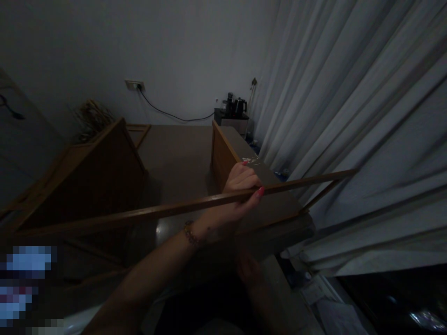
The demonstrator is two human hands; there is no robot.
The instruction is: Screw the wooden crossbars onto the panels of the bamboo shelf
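Observation:
My left hand (242, 190), with red nails and a bracelet on the wrist, is closed around a long thin wooden rail (139, 216). The rail slants up to the right across the view, and a short brown strut (319, 196) meets it near its right end. Behind the rail lies a large piece of wooden furniture with a flat grey-brown panel (178, 149) and upright brown side boards (225, 151). Lower down, in deep shadow beneath the rail, is my right hand (249, 267). Its fingers are too dark and blurred to make out.
Long white curtains (331, 93) hang along the right. A black kettle (240, 105) stands on a small dark cabinet (232, 124) by the back wall. A black cord (174, 116) runs from a wall socket (134, 85) towards it. Dried plants (92, 114) are at left.

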